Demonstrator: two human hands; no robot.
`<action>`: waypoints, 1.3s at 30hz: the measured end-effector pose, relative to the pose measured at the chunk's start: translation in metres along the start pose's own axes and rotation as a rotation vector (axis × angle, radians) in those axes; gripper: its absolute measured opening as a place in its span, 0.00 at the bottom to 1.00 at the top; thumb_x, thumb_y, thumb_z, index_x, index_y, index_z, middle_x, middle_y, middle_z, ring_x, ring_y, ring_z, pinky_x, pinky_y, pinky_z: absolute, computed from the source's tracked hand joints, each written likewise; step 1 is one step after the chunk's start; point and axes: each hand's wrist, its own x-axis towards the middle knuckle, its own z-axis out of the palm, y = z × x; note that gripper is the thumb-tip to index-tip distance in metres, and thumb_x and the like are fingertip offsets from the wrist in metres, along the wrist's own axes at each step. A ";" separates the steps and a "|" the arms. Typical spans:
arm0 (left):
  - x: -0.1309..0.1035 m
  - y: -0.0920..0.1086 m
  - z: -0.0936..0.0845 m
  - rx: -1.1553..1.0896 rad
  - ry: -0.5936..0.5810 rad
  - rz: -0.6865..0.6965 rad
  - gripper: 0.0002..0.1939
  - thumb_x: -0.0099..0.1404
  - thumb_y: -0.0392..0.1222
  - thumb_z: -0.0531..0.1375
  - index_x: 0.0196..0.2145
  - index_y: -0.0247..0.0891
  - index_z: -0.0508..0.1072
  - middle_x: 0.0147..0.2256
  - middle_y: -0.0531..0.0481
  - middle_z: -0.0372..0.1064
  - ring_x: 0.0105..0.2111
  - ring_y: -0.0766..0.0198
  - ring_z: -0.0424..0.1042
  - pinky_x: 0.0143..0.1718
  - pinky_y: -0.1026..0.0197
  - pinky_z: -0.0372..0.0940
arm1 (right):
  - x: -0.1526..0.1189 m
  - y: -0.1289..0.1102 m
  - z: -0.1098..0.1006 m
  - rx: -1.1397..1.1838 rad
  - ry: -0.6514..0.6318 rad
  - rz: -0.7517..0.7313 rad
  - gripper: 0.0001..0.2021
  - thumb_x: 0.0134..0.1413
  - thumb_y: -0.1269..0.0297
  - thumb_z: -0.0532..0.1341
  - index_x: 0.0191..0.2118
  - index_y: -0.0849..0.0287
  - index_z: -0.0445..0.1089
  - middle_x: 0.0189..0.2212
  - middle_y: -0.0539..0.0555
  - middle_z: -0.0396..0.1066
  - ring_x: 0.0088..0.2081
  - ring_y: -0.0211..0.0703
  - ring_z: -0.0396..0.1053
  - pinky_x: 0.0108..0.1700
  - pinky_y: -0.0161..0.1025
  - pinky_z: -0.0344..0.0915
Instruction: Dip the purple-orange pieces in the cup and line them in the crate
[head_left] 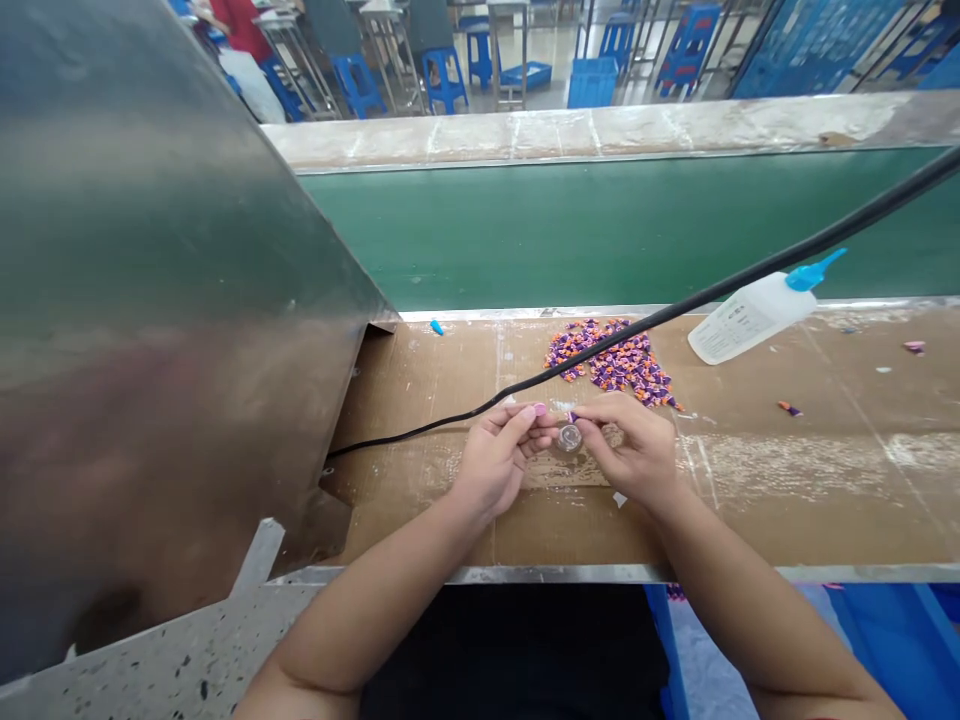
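My left hand (501, 452) pinches a small pink piece (540, 409) between thumb and fingertips; its exact kind is too small to tell. Close beside it, my right hand (631, 445) has thumb and forefinger closed on a small purple piece (574, 417). Just below the fingertips, a small clear round dish (569, 438) sits on the cardboard-covered bench (420, 500). Behind my hands lies a pile of small purple and orange pieces (626, 365). A white squeeze bottle with a blue nozzle (750, 318) is to the right of the pile.
A black cable (712, 290) slants across the bench above the pile. On the left stands a large metal housing (172, 330). Beyond the bench runs a green conveyor belt (525, 235). A loose purple-orange piece (789, 409) and a blue cap (437, 327) lie apart.
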 end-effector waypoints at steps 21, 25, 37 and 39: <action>-0.003 -0.021 -0.008 0.093 0.010 0.190 0.18 0.47 0.56 0.83 0.31 0.45 0.88 0.35 0.45 0.84 0.32 0.69 0.75 0.35 0.69 0.70 | -0.008 -0.016 0.022 0.085 0.077 0.103 0.11 0.64 0.74 0.70 0.47 0.50 0.80 0.39 0.52 0.86 0.38 0.44 0.86 0.42 0.41 0.85; -0.004 -0.023 -0.008 0.135 0.016 0.239 0.19 0.49 0.58 0.83 0.32 0.46 0.88 0.35 0.46 0.84 0.33 0.66 0.78 0.38 0.66 0.75 | -0.009 -0.016 0.022 0.070 0.074 0.104 0.12 0.64 0.74 0.70 0.47 0.49 0.81 0.38 0.51 0.86 0.37 0.45 0.86 0.40 0.41 0.85; -0.009 -0.028 -0.013 0.407 -0.096 0.596 0.05 0.70 0.48 0.72 0.41 0.49 0.88 0.43 0.45 0.85 0.45 0.58 0.85 0.53 0.58 0.80 | -0.010 -0.020 0.022 0.033 0.115 0.059 0.08 0.64 0.74 0.70 0.42 0.52 0.78 0.35 0.52 0.85 0.35 0.43 0.85 0.40 0.39 0.85; -0.012 -0.027 -0.011 0.444 -0.105 0.637 0.05 0.71 0.46 0.71 0.42 0.49 0.88 0.44 0.45 0.85 0.46 0.56 0.85 0.53 0.55 0.80 | -0.010 -0.020 0.022 0.034 0.118 0.055 0.08 0.64 0.74 0.70 0.42 0.51 0.78 0.36 0.52 0.85 0.36 0.44 0.85 0.41 0.40 0.85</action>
